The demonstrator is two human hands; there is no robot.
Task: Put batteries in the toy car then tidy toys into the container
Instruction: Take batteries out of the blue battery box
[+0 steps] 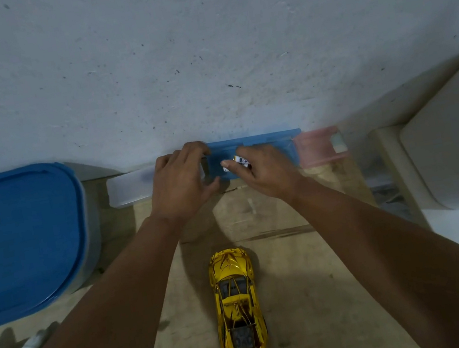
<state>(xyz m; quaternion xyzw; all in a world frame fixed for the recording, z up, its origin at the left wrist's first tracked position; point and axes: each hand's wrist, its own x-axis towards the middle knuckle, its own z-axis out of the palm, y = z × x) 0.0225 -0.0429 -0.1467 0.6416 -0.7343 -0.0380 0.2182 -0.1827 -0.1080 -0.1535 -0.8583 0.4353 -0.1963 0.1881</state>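
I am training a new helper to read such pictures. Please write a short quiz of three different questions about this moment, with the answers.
1. True or false: the shiny yellow toy car lies on the wooden board between the two forearms, and no hand touches it.
2. Which hand pinches the small white battery? A) left hand B) right hand C) neither
3. Fill in: both hands reach to the small ______ plastic box by the wall.

Key
1. True.
2. B: the right hand pinches it; the left hand rests on the box's edge, its fingers curled there.
3. Blue.
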